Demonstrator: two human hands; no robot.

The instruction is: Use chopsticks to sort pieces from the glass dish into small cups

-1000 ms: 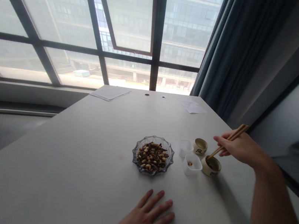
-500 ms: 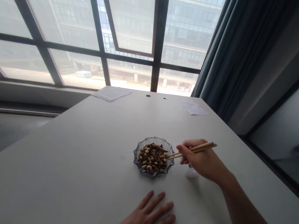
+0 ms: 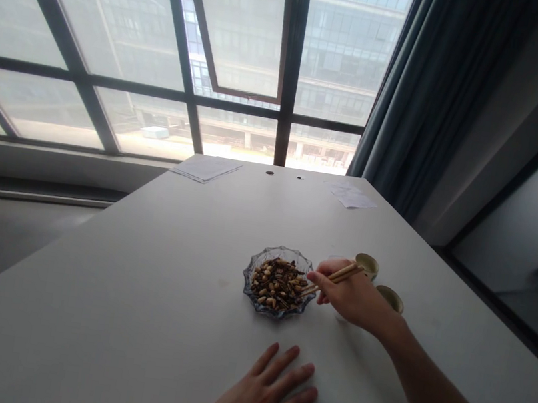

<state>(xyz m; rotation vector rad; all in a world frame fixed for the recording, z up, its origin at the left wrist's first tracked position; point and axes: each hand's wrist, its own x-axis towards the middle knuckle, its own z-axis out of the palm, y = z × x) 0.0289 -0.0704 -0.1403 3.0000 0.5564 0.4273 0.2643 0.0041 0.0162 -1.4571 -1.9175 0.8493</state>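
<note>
Two hands are apart at a white table (image 3: 138, 263): the right hand (image 3: 350, 296) pinches wooden chopsticks (image 3: 336, 276), their tips over the rim of a fluted glass dish (image 3: 246, 290) heaped with striped seeds and pale nuts (image 3: 277, 285), right of the table's centre. The left hand (image 3: 265, 393) lies flat, fingers spread, near the table's front edge. Two ceramic cups (image 3: 366, 266) sit just beyond the right hand.

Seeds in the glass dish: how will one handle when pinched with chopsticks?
Probably slippery: the seeds look smooth and narrow, the chopsticks thin. Each looks light, so may skid or flip. They lie heaped, so a poke could shift neighbours.
</note>
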